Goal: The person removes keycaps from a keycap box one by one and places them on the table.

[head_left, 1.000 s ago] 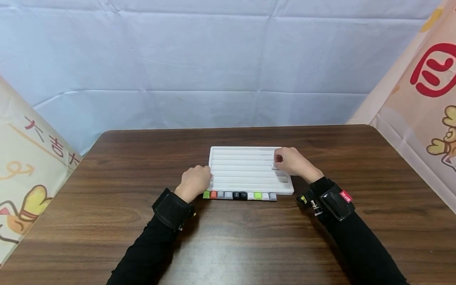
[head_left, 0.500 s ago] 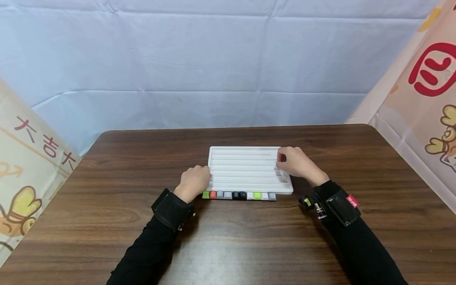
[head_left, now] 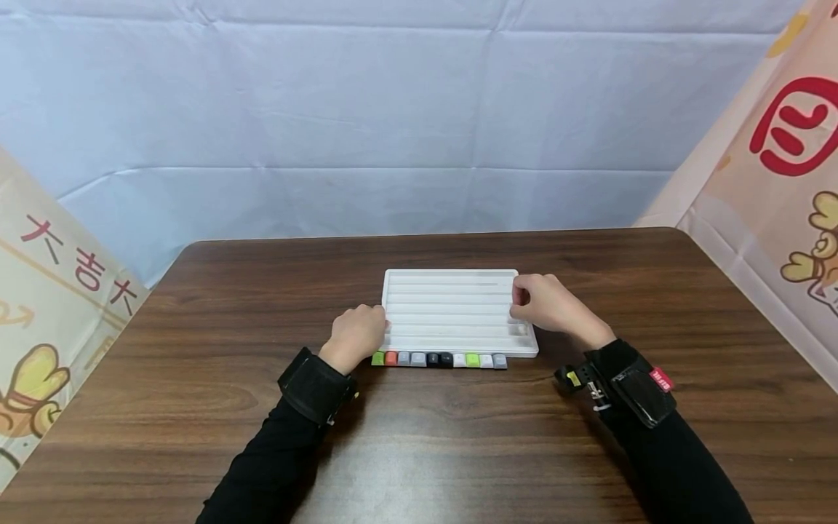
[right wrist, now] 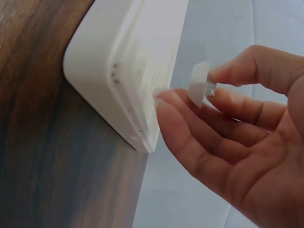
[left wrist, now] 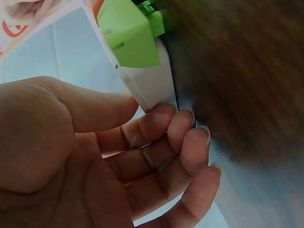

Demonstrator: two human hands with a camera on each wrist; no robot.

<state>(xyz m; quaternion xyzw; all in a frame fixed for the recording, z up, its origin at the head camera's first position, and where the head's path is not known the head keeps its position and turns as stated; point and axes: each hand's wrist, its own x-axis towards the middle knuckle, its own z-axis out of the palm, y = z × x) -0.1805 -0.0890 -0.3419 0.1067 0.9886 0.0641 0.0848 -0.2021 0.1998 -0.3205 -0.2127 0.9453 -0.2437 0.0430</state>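
A white ridged tray (head_left: 445,309) lies in the middle of the table. My left hand (head_left: 356,333) pinches its left front corner, thumb on top and curled fingers below, as the left wrist view shows. Over the tray's right side, my right hand (head_left: 546,304) pinches a small white keycap (right wrist: 197,85) between thumb and index finger, just above the ridged surface; the hand covers it in the head view. A row of coloured keycaps (head_left: 439,360) runs along the tray's front edge, with a green keycap (left wrist: 130,35) at its left end.
The brown wood table (head_left: 425,451) extends around the tray. A pale cloth (head_left: 327,131) hangs behind its far edge, with printed cloths (head_left: 59,327) at the left and right sides. A small pale piece (head_left: 519,329) lies on the tray's right part.
My right hand has shifted a little right and toward the front along the tray's right side. My left hand stays at the left edge; the keycap row holds its place.
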